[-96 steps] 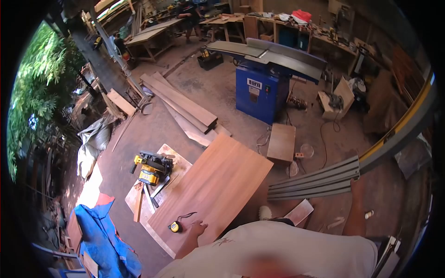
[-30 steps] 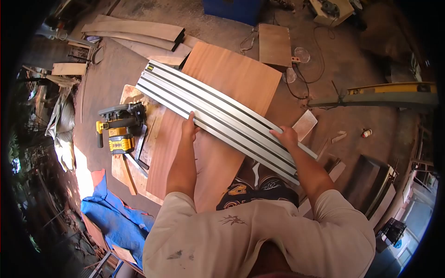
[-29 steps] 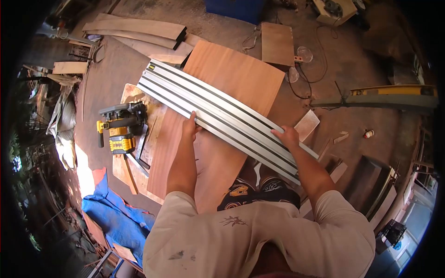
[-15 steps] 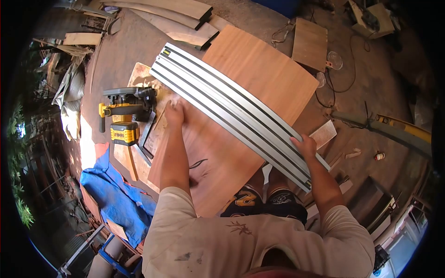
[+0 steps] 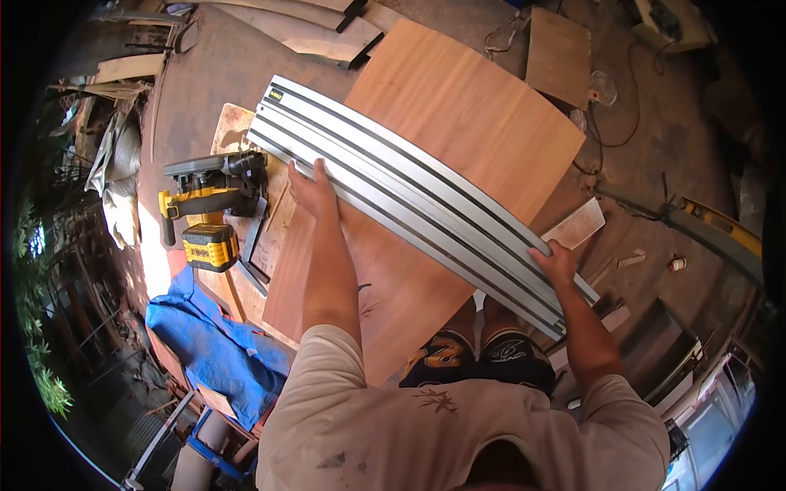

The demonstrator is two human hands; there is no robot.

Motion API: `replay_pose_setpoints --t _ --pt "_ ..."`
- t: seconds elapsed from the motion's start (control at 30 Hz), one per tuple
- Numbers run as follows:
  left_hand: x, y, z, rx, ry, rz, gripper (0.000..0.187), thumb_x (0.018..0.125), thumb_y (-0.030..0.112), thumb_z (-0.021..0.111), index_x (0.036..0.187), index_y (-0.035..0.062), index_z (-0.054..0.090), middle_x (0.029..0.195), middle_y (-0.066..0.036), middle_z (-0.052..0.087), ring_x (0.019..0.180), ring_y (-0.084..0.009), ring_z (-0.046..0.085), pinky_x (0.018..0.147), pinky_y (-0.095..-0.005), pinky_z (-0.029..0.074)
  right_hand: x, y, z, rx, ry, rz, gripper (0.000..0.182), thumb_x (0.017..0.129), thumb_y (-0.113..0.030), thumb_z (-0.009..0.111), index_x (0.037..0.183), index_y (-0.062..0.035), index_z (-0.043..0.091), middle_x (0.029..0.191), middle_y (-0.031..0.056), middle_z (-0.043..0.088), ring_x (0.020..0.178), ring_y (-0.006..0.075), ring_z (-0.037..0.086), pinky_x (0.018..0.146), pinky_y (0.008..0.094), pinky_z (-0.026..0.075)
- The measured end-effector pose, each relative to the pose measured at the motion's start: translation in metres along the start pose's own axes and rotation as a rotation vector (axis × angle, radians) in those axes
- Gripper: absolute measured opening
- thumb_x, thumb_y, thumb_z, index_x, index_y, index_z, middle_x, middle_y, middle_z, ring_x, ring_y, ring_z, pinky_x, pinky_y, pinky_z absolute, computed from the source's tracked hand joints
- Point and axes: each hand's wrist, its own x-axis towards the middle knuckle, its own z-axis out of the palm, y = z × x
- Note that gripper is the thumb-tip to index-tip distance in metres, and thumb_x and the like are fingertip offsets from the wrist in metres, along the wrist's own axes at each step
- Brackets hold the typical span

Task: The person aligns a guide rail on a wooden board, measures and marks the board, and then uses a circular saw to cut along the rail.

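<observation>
A long silver guide rail [image 5: 409,204] with black strips lies diagonally across a brown wooden panel [image 5: 471,123]. At the rail's near edge, towards its left end, is my left hand [image 5: 313,192], thumb over the top face and fingertips right at the edge. My right hand [image 5: 557,263] grips the rail near its right end, thumb on top and the other fingers partly hidden. Left of the rail, a yellow and black cordless circular saw [image 5: 214,192] rests on boards, its battery [image 5: 210,247] towards me.
A blue tarp [image 5: 209,335] lies at the lower left. Planks [image 5: 327,37] are stacked at the back, and a wooden box [image 5: 558,57] stands beyond the panel. Cables run over the floor at the right, near a yellow spirit level [image 5: 720,221].
My left hand has moved up from the panel beside the rail to the rail's near edge, thumb now over it. My right hand stays at the right end. The view has shifted slightly.
</observation>
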Motion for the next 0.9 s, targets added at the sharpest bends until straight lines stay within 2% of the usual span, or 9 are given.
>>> replay_pose_setpoints --t 0.07,0.17,0.27,0.37,0.43,0.53,0.63,0.7,0.9 --pt "-0.001 0.011 -0.006 0.081 -0.044 -0.144 0.066 0.084 0.037 0.069 0.137 0.0041 0.045 0.118 -0.019 0.059 0.109 -0.0373 0.052 0.102 -0.047 0.034 0.001 0.004 0.004 0.002 -0.014 0.026 0.047 0.071 -0.046 0.079 0.083 -0.0031 0.065 0.076 0.0201 0.066 0.072 0.0385 0.065 0.065 0.0418 0.051" --pt "-0.003 -0.003 0.005 0.112 0.097 -0.021 0.064 0.084 0.036 0.071 0.135 0.0049 0.047 0.102 -0.016 0.061 0.099 -0.0354 0.055 0.091 -0.0463 0.041 0.0 0.002 0.003 0.006 0.02 0.009 0.05 0.069 -0.052 0.078 0.077 -0.0049 0.064 0.076 0.0187 0.067 0.074 0.0382 0.066 0.066 0.0436 0.052" --pt "-0.002 0.006 -0.003 0.01 -0.004 -0.179 0.061 0.086 0.034 0.065 0.136 0.0047 0.046 0.113 -0.017 0.059 0.106 -0.0355 0.052 0.103 -0.0483 0.032 0.001 -0.001 0.0 0.02 0.043 -0.008 0.049 0.068 -0.05 0.079 0.075 -0.0043 0.063 0.075 0.0185 0.067 0.072 0.0384 0.066 0.064 0.0436 0.052" --pt "0.003 -0.005 0.01 0.11 0.104 -0.104 0.057 0.088 0.035 0.062 0.134 0.005 0.048 0.105 -0.016 0.062 0.101 -0.0366 0.055 0.092 -0.048 0.04 0.004 -0.002 -0.001 -0.01 0.009 0.005 0.049 0.069 -0.049 0.079 0.075 -0.0039 0.063 0.074 0.0189 0.067 0.071 0.0386 0.065 0.063 0.0436 0.051" --pt "0.007 0.0 0.01 0.135 0.116 -0.089 0.054 0.091 0.037 0.058 0.133 0.005 0.049 0.108 -0.017 0.062 0.102 -0.0371 0.055 0.092 -0.0485 0.04 0.003 0.002 0.001 -0.037 0.022 -0.02 0.048 0.068 -0.048 0.08 0.075 -0.0037 0.063 0.073 0.0188 0.066 0.07 0.0386 0.065 0.063 0.0428 0.051" --pt "0.005 0.006 0.005 0.077 0.028 -0.176 0.054 0.092 0.034 0.055 0.136 0.0037 0.046 0.122 -0.018 0.058 0.115 -0.0349 0.051 0.104 -0.0476 0.03 0.002 0.003 -0.002 -0.019 -0.008 0.007 0.048 0.069 -0.048 0.079 0.075 -0.0038 0.063 0.074 0.0189 0.066 0.07 0.0384 0.065 0.063 0.0428 0.051" --pt "0.007 -0.002 0.009 0.025 0.065 -0.16 0.054 0.093 0.035 0.055 0.135 0.002 0.047 0.124 -0.02 0.057 0.115 -0.0364 0.051 0.104 -0.0484 0.032 -0.005 0.034 0.0 0.009 -0.001 0.003 0.048 0.069 -0.049 0.079 0.074 -0.0038 0.062 0.075 0.0193 0.066 0.072 0.0382 0.065 0.064 0.0438 0.051" --pt "0.007 -0.01 0.015 0.091 0.216 -0.001 0.054 0.092 0.035 0.058 0.132 0.0005 0.049 0.114 -0.021 0.06 0.105 -0.0386 0.055 0.094 -0.0478 0.041 -0.008 0.049 -0.004 0.024 -0.007 0.009 0.049 0.069 -0.049 0.079 0.075 -0.0039 0.062 0.076 0.0197 0.066 0.072 0.0384 0.065 0.064 0.0443 0.051" --pt "0.007 -0.015 0.015 0.114 0.156 -0.071 0.059 0.089 0.038 0.064 0.131 0.0005 0.049 0.117 -0.024 0.059 0.108 -0.04 0.055 0.093 -0.0475 0.042 -0.016 0.057 -0.004 -0.061 0.008 0.006 0.049 0.069 -0.05 0.079 0.079 -0.0042 0.063 0.075 0.0203 0.065 0.073 0.0396 0.064 0.064 0.0446 0.05"
